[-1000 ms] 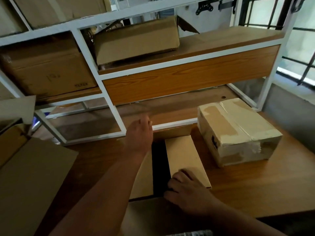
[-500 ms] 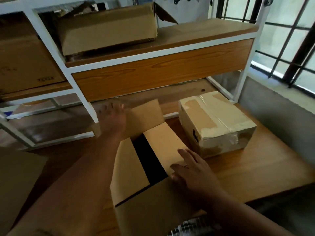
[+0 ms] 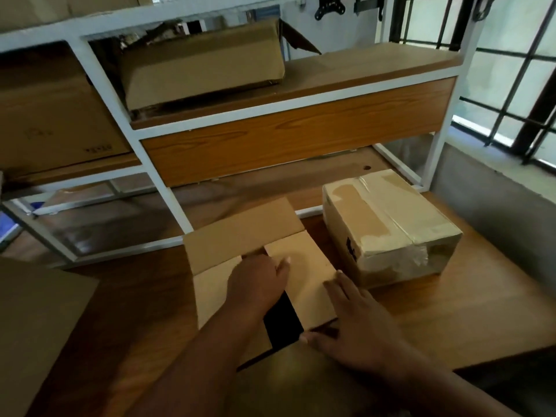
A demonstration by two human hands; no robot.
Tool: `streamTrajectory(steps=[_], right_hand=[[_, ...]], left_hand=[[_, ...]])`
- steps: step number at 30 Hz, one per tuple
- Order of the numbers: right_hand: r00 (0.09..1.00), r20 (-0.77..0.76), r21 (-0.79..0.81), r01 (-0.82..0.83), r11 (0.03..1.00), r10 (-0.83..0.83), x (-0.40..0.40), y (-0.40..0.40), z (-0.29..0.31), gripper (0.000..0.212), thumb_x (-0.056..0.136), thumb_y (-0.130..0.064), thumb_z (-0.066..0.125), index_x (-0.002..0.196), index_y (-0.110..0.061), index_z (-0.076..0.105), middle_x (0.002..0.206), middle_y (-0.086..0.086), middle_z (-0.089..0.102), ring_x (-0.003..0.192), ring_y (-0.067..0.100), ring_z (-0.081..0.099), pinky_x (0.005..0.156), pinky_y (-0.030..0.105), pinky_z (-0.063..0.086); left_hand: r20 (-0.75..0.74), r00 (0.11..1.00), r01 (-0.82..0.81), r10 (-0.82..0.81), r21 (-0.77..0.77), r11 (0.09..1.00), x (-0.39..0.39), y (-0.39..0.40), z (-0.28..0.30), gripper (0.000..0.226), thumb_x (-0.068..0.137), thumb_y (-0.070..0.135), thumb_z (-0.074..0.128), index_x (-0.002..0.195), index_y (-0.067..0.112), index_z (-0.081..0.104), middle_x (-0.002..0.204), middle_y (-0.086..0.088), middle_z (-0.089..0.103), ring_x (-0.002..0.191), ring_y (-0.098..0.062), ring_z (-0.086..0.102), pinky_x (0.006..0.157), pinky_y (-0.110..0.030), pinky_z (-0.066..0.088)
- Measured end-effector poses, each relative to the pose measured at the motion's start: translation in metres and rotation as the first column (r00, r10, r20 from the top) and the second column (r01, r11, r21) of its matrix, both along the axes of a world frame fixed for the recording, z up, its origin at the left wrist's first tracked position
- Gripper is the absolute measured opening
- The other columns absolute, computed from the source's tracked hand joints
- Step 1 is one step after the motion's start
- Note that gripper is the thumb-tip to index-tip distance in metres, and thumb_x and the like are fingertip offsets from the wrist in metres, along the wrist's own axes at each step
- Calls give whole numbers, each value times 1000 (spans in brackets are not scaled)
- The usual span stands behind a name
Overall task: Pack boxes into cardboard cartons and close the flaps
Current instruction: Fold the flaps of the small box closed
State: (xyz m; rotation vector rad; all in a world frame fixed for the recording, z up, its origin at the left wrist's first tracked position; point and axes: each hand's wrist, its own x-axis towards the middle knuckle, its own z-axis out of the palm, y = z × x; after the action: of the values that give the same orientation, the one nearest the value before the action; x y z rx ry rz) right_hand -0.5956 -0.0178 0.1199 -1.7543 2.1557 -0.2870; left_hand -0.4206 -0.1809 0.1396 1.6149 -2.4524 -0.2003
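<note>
A brown cardboard carton [image 3: 216, 293] stands on the wooden table in front of me. Its two side flaps are folded in, with a dark gap between them. The far flap [image 3: 243, 233] leans down over them. My left hand [image 3: 255, 284] lies on the folded flaps under the far flap's edge, fingers fairly straight. My right hand [image 3: 352, 320] presses flat on the right flap [image 3: 304, 278], thumb at the near edge. What is inside the carton is hidden.
A taped carton [image 3: 388, 227] sits just right of my carton. Flat cardboard [image 3: 36, 326] lies at the left. A white-framed wooden shelf unit [image 3: 294, 133] stands behind, holding an open carton [image 3: 201, 67] and a larger one [image 3: 57, 115]. A barred window is at the right.
My left hand came back from the far flap toward me and now rests on the folded side flaps. The far flap has tipped down closer to them. My right hand stays on the right flap.
</note>
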Motion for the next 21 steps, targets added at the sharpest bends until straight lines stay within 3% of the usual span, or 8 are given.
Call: streamTrajectory(steps=[3, 6, 8, 9, 12, 15, 18, 21], right_hand=[[994, 106, 20, 0, 1000, -2, 2, 3, 2, 132, 73, -107, 40, 173, -37, -6, 184, -8, -6, 166, 27, 18, 129, 47, 32], [907, 417, -116, 119, 986, -61, -6, 7, 4, 99, 85, -86, 63, 164, -46, 18, 164, -23, 37, 148, 12, 44, 115, 36, 50], [707, 696, -125, 288, 949, -123, -11, 10, 3, 64, 89, -85, 58, 138, -45, 47, 131, -29, 59, 123, 6, 60, 91, 29, 58], [588, 794, -104, 378, 920, -152, -13, 12, 0, 59, 89, -83, 53, 124, -37, 59, 116, -20, 68, 110, 10, 68, 83, 35, 61], [301, 917, 68, 529, 846, -262, -14, 21, -9, 49, 109, -62, 46, 105, -21, 73, 93, 5, 77, 85, 24, 76, 70, 48, 64], [77, 926, 248, 617, 747, -370, -20, 27, -18, 45, 117, -33, 48, 87, -7, 69, 77, 19, 69, 61, 31, 63, 57, 39, 51], [59, 900, 298, 639, 709, -431, -37, 39, -24, 46, 113, -21, 45, 73, -5, 58, 70, 22, 64, 55, 26, 57, 53, 38, 49], [153, 921, 177, 653, 737, -358, -51, 56, -24, 49, 114, -22, 46, 68, -6, 57, 58, 15, 60, 45, 21, 53, 51, 36, 43]], left_hand=[[-187, 937, -150, 294, 545, 825, -16, 26, 0, 66, 101, 79, 34, 107, 26, 74, 106, 4, 71, 91, -16, 64, 74, -35, 48], [-488, 805, -23, 338, 544, 839, -13, 38, 19, 47, 107, 69, 40, 102, 33, 71, 110, 10, 70, 97, -5, 63, 83, -31, 51], [-654, 718, 158, 236, 484, 861, -10, 50, 36, 42, 101, 78, 40, 120, 54, 68, 127, 31, 66, 107, 15, 60, 85, -15, 45], [-697, 697, 290, 167, 487, 824, -10, 58, 41, 46, 96, 86, 40, 130, 65, 62, 132, 42, 60, 114, 22, 57, 89, -10, 44], [-661, 749, 472, 52, 586, 658, -25, 86, 33, 51, 94, 89, 46, 138, 68, 60, 137, 45, 59, 125, 15, 58, 106, -21, 47], [-557, 810, 480, -184, 449, 753, -45, 106, 15, 45, 109, 62, 46, 141, 42, 71, 139, 47, 58, 132, 19, 51, 115, -16, 39], [-245, 874, 479, -418, 301, 825, -55, 108, 5, 53, 115, 46, 45, 163, 25, 51, 174, 20, 31, 159, 0, 22, 128, -16, 9], [-70, 872, 486, -485, 247, 838, -52, 110, 4, 61, 111, 56, 46, 168, 33, 41, 177, 21, 25, 155, 5, 14, 125, -14, 5]])
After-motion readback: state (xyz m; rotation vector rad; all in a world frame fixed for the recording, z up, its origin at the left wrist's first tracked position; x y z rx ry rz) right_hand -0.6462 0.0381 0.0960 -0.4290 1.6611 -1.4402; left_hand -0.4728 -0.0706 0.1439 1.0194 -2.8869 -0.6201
